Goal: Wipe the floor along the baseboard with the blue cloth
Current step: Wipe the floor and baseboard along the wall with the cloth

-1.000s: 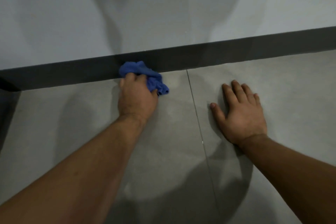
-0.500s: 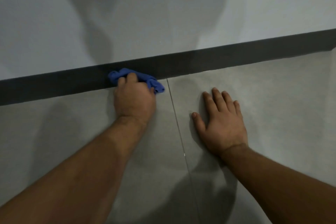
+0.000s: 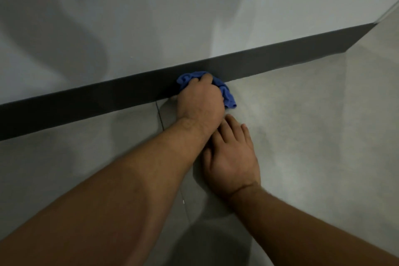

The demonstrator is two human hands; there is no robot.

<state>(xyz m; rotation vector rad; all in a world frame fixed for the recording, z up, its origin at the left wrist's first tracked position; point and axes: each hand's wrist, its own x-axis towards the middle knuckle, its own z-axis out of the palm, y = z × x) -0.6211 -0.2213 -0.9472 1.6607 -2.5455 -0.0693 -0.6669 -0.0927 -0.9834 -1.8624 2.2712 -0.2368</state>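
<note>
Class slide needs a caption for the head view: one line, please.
Left hand presses a blue cloth against the dark baseboard; right hand rests flat on the floor.

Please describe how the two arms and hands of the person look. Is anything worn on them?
Both forearms are bare: no sleeves reach into view. The left hand and the right hand wear no gloves, and no watch, ring or bracelet is visible. Fine hair shows along both forearms. The nails appear short.

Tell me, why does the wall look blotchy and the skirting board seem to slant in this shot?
Head view: the dim blotches on the wall are soft shadows, probably the person's own; the baseboard slants because the wide-angle camera is tilted. The light is low and grainy, yet the blue cloth under the left hand stays readable; the right hand lies flat on the floor.
</note>
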